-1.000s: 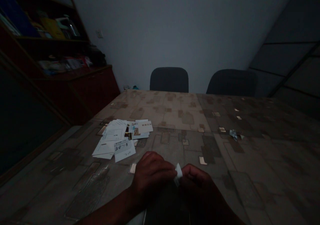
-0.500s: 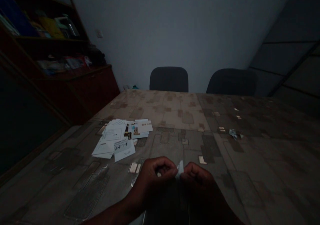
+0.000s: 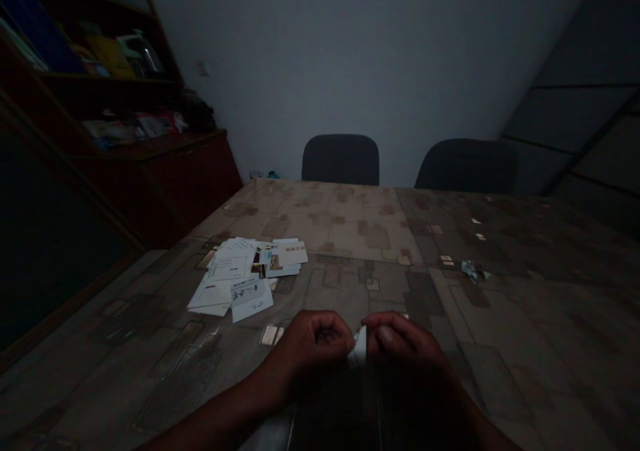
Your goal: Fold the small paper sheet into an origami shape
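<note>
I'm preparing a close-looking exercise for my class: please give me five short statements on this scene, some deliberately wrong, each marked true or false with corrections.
1. The left hand pinches a small white piece. True.
2. The white cards lie in one neat, squared stack. False: they are spread out and overlapping.
3. Two dark chairs stand across the table. True.
4. The crumpled scrap rests on the cards. False: it lies on the table, to their right.
5. The right hand is beside the white piece. True.

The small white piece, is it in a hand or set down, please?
In a hand: the left hand pinches the small white piece.
</note>
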`<state>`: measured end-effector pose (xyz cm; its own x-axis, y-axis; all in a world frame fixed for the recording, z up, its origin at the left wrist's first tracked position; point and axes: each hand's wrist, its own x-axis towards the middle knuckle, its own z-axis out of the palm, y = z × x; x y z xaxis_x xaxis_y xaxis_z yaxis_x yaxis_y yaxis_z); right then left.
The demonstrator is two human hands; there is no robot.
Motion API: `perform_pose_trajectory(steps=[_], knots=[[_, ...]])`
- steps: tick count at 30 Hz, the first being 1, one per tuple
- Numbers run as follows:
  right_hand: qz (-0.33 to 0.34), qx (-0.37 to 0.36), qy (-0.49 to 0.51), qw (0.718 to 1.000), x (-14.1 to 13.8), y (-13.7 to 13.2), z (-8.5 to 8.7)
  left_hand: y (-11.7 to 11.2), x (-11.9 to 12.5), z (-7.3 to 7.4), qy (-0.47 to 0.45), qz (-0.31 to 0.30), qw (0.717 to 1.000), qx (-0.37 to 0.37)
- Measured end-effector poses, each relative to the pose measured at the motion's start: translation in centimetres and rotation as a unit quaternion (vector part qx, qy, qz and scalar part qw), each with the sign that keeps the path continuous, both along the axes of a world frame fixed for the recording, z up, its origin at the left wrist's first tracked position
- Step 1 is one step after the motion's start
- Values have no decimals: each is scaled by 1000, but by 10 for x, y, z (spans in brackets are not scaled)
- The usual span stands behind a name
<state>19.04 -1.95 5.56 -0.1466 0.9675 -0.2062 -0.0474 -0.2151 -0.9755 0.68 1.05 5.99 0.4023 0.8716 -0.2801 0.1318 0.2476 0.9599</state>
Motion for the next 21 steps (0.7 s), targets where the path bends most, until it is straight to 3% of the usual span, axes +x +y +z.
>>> perform_pose_trajectory(steps=[4,10,13,16,21], knots=[[13,-12,-19,1000,1,3,3,3,1,8,40,-23,999,21],[14,11,-107,994,1,8,5,12,-2,18,54,0,997,49],[14,51,-103,993,4,15,2,16,-8,24,61,-52,996,44],[58,51,-109,991,5,20,-2,19,-13,27,96,-118,986,68],[81,119,-220,965,4,20,-12,32,-15,15,117,-163,976,83]])
